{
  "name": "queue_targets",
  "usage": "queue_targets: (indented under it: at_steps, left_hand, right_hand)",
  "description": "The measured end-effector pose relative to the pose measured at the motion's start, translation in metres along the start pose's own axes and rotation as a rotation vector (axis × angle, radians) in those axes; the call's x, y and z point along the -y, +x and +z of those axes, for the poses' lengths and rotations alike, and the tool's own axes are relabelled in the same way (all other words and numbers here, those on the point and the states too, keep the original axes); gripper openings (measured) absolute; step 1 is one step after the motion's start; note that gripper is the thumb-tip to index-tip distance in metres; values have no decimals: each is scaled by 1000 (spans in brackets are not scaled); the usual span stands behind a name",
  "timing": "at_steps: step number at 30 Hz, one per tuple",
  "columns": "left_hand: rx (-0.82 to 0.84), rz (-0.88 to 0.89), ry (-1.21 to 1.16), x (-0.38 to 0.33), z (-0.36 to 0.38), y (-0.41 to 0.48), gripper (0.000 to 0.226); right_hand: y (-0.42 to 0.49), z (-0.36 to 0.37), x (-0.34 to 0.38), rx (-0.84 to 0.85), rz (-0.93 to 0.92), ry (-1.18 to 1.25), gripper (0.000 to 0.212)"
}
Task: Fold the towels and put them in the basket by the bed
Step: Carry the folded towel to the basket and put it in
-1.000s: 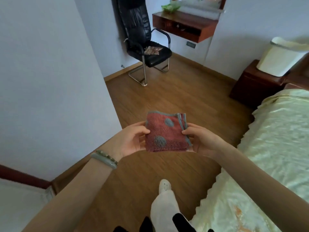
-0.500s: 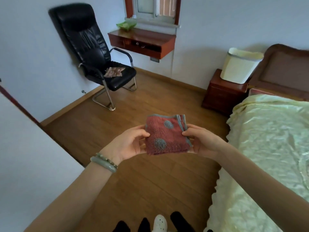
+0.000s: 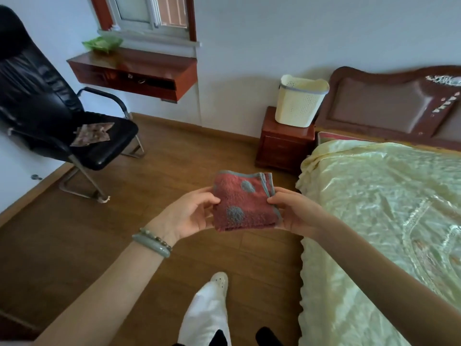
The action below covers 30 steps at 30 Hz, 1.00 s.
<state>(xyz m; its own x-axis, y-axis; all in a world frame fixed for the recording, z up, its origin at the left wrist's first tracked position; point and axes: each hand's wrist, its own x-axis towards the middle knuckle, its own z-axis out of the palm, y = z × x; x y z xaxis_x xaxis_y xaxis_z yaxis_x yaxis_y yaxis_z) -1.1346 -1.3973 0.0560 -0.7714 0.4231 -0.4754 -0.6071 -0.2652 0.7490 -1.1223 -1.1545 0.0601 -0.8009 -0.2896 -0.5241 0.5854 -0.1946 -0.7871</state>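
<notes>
Red towel [image 3: 243, 202]: folded square, pinched between fingers of left hand [image 3: 188, 216] and right hand [image 3: 295, 211]; basket [image 3: 299, 103] far beyond fingertips, delivery pending.

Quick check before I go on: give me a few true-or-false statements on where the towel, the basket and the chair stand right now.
1. The red towel is folded and held between the left hand and the right hand. True.
2. The basket stands on the floor. False: it stands on the nightstand beside the bed.
3. A patterned cloth lies on the black chair. True.
4. The towel is already in the basket. False: it is in both hands, apart from the basket.
</notes>
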Motion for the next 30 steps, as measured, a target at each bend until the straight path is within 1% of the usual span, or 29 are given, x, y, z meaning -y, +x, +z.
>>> queue_targets:
  at_steps: [5, 9, 13, 17, 20, 22, 25, 30]
  left_hand:
    - [92, -34, 56, -64, -7, 93, 31]
    - [184, -63, 99, -123, -4, 163, 36]
    - [240, -85, 143, -169, 3, 230, 40]
    - [266, -132, 153, -196, 8, 290, 41]
    - [278, -160, 165, -212, 14, 335, 38]
    - [288, -175, 168, -223, 18, 367, 41]
    - [307, -181, 183, -238, 24, 416, 45]
    - [308, -167, 187, -279, 54, 513, 38]
  right_hand:
    - [67, -26, 53, -61, -50, 50, 51]
    - [116, -45, 104, -104, -106, 108, 39]
    - [155, -64, 146, -175, -156, 145, 31]
    - [190, -87, 177, -209, -158, 157, 24]
    - [217, -109, 199, -211, -158, 175, 25]
    - [237, -125, 214, -221, -153, 191, 26]
    - [268, -153, 240, -229, -150, 201, 27]
    - [330, -218, 303, -246, -161, 175, 26]
